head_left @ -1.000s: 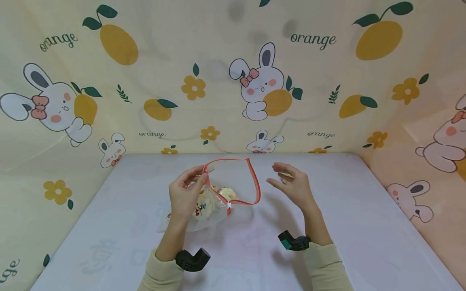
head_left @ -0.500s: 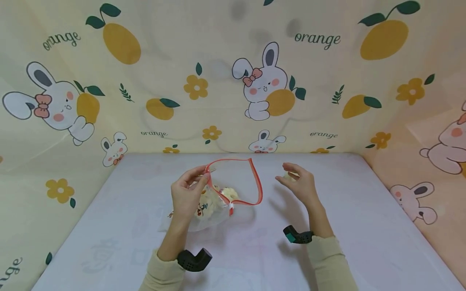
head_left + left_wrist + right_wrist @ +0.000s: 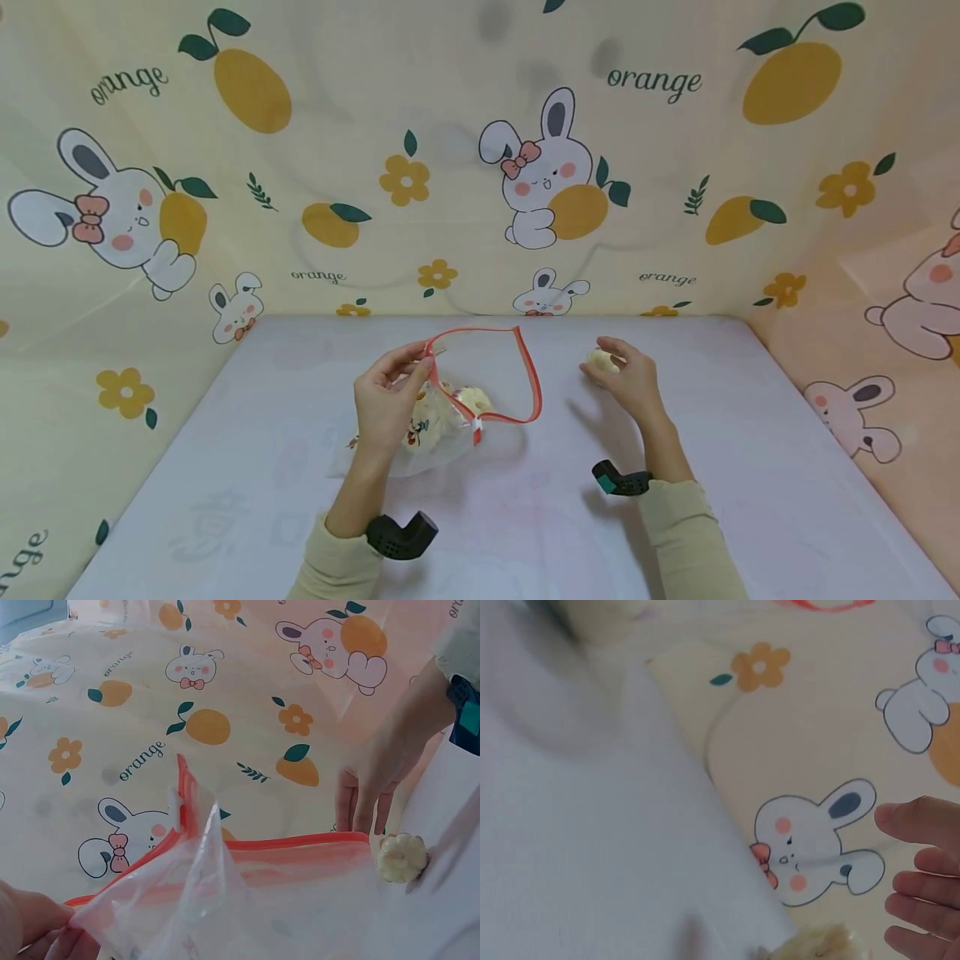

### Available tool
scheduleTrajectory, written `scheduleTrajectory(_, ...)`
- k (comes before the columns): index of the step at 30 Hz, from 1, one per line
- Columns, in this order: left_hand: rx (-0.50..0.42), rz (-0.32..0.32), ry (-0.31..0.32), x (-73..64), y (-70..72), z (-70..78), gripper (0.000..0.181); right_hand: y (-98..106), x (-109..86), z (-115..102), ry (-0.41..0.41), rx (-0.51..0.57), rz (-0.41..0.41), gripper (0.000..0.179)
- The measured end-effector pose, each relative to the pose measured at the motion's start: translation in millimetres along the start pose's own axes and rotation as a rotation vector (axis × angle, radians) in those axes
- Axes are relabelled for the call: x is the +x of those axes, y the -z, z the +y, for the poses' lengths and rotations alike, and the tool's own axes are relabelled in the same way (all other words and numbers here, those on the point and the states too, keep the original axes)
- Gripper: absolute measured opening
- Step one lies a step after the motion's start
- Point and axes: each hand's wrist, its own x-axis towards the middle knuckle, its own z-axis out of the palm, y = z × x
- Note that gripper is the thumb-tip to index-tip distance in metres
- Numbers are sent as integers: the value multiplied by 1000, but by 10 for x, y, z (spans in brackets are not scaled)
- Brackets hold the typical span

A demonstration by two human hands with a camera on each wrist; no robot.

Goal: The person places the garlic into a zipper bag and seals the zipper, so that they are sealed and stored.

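Observation:
My left hand pinches the left edge of a clear zip bag, thumb against fingers. The bag has a red zip rim, held wide apart, and a white slider. Several pale, cream-coloured lumps lie inside; a printed cartoon figure shows over them. To the right of the bag, my right hand is by a round, ridged, cream-coloured piece, partly hidden by the fingers in the head view. In the right wrist view the fingers are apart from that piece.
A white-covered table carries everything. Behind and at both sides hangs a cloth printed with rabbits and oranges. Black cameras are strapped on both wrists.
My right hand has moved to the right, away from the bag, and more of the cream-coloured piece shows by its fingers. The left hand keeps its hold on the bag; the view shifts slightly.

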Motion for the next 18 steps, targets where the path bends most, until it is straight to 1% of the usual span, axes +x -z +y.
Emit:
scheduleTrajectory(4,-9,-5,2,-2,-2,-3,26,24,20,37,-11,6,4,57)
scheduleTrajectory(12,-7,-10,-12,-7,-5,-8,26,49,75,122,10,10,35,57)
scheduleTrajectory(18,11,-10,7,-7,5,-3,27,49,98,188,5,6,36,58)
